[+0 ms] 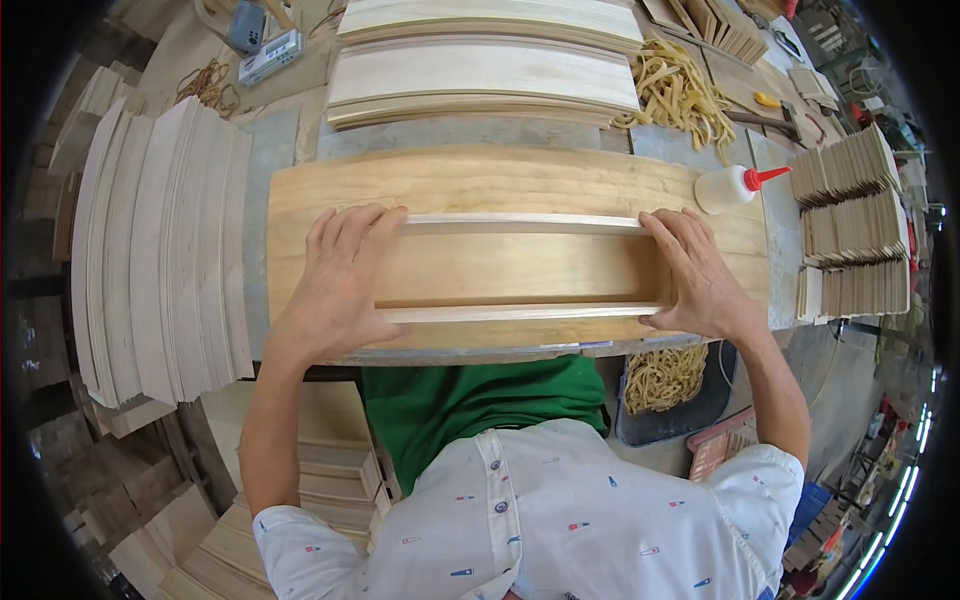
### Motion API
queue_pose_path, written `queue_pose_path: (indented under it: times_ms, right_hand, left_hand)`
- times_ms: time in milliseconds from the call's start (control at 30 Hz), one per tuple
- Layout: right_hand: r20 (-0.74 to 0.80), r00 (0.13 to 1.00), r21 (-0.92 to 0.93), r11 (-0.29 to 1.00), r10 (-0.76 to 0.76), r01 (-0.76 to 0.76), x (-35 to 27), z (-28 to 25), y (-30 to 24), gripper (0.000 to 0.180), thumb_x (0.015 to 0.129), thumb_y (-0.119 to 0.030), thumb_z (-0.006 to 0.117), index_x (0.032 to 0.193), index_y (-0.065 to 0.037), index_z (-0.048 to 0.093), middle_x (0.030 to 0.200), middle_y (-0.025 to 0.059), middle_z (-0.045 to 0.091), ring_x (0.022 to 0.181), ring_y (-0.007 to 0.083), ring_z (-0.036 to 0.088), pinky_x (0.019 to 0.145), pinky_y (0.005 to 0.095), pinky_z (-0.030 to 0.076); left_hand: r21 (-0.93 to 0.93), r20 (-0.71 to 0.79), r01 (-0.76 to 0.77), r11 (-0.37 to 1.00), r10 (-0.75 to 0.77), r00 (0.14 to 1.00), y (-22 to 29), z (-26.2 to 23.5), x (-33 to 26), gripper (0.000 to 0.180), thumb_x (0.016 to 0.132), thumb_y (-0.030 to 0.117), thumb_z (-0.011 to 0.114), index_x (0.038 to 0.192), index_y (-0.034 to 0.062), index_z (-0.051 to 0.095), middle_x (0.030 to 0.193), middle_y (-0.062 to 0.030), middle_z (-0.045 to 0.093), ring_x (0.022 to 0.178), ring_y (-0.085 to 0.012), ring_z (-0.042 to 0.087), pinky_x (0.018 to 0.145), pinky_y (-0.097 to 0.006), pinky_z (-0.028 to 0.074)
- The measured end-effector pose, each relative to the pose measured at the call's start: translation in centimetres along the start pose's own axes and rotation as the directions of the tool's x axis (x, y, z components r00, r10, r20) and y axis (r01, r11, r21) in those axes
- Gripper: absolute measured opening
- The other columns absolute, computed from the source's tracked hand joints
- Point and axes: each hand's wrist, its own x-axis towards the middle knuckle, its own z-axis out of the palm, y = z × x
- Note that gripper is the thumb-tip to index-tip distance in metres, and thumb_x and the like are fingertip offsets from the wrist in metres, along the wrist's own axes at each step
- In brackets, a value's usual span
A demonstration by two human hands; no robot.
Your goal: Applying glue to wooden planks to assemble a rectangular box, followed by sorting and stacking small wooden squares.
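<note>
Across workbench, left to right: stacked pale boards; left hand clamped on one end of shallow wooden frame, fingers over far rail, thumb at near one. Frame rests on broad plank, looks light and stiff, corners likely weak point; best taken by both ends, rails squeezed evenly. Right hand, well apart from left, grips opposite end likewise. Beyond, white bottle with red nozzle, then bundled thin wooden slats.
</note>
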Motion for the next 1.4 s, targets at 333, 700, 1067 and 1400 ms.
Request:
queue_pose_path:
  times_ms: [333,700,1067,1400]
  right_hand:
    - [0.072,0.995,0.037,0.997,-0.072,0.069,1.3,-1.3,1.0,0.095,0.066,-0.034,0.080,0.142,-0.002,0.033,0.138,0.0200,0.040,0.128,0.0362,0.038,0.109,0.0459,0.030]
    - [0.213,0.975,0.176,0.980,0.057,-0.096,6.3,1.2,3.9,0.025,0.082,-0.015,0.057,0.099,0.002,0.063,0.076,0.0003,0.059,0.073,0.0082,0.048,0.062,0.0272,0.041]
    - [0.368,0.861,0.523,0.844,-0.351,0.120,9.8,3.8,-24.4,0.019,0.086,-0.008,0.058,0.100,0.004,0.063,0.075,0.0024,0.060,0.067,0.0078,0.053,0.056,0.0260,0.043]
    - [0.103,0.661,0.420,0.635,-0.744,0.649,9.1,30.9,-46.5,0.014,0.082,-0.011,0.055,0.088,0.001,0.053,0.072,0.0270,0.062,0.071,0.0463,0.062,0.067,0.0535,0.050]
  left_hand:
    - [0.020,-0.157,0.051,0.998,-0.047,0.986,-0.5,0.9,-1.9,0.115,0.052,0.038,0.087,0.146,0.0110,0.027,0.147,-0.0188,0.026,0.139,-0.0389,0.018,0.114,-0.049,0.015]
    - [-0.862,-0.404,0.045,0.505,-0.738,0.541,7.1,14.9,-16.3,0.049,0.085,0.011,0.068,0.129,0.0022,0.049,0.117,-0.0141,0.059,0.107,-0.0235,0.059,0.095,-0.035,0.045]
    - [-0.977,-0.196,-0.102,0.190,-0.979,0.051,7.8,26.3,-26.0,0.023,0.091,0.010,0.060,0.112,0.0010,0.060,0.098,-0.0063,0.067,0.094,-0.0124,0.063,0.085,-0.027,0.050]
    - [-0.996,0.012,0.083,-0.028,-0.981,-0.193,10.0,40.3,-33.5,0.022,0.089,0.017,0.063,0.106,0.0016,0.065,0.087,-0.0159,0.069,0.083,-0.0229,0.068,0.072,-0.035,0.052]
